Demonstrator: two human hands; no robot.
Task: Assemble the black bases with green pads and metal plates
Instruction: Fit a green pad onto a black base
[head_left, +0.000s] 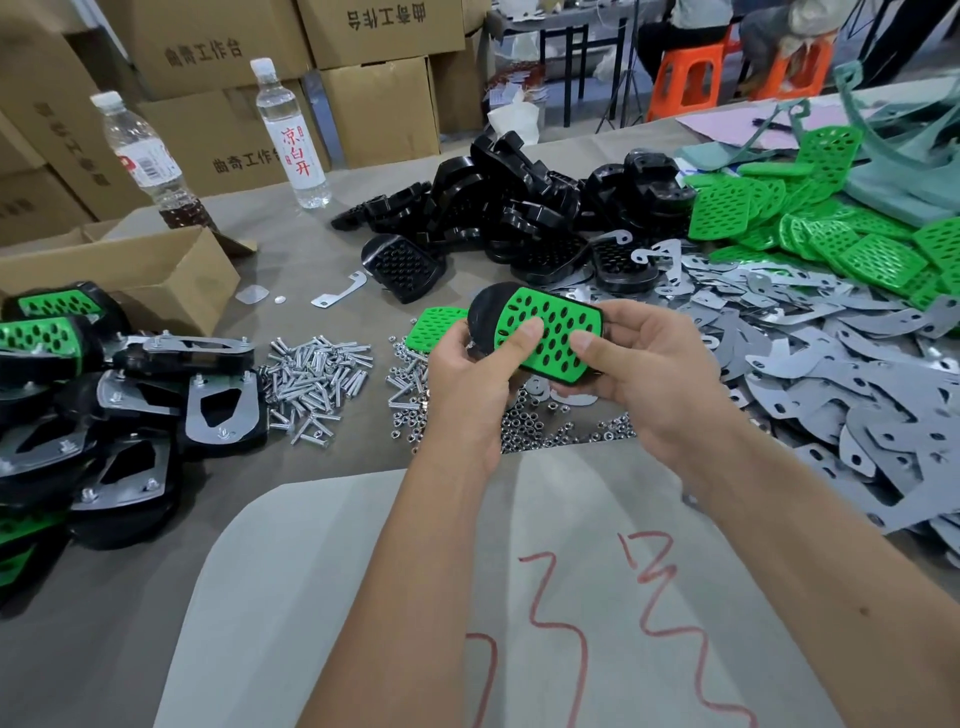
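Note:
A black base (485, 317) with a perforated green pad (550, 325) on its face is held in both hands above the table's middle. My left hand (467, 379) grips its left side, thumb on the pad. My right hand (649, 369) holds the right side, thumb pressing the pad too. A loose green pad (434, 325) lies just behind my left hand. Black bases (519, 208) are piled at the back, green pads (831, 228) at the right rear, metal plates (831, 364) across the right.
Screws (317, 384) and nuts (524, 421) lie in heaps under and left of my hands. Finished assemblies (104, 405) are stacked at the left beside an open carton (156, 275). Two bottles (291, 135) and cardboard boxes (379, 109) stand behind. A white sheet (467, 597) lies in front.

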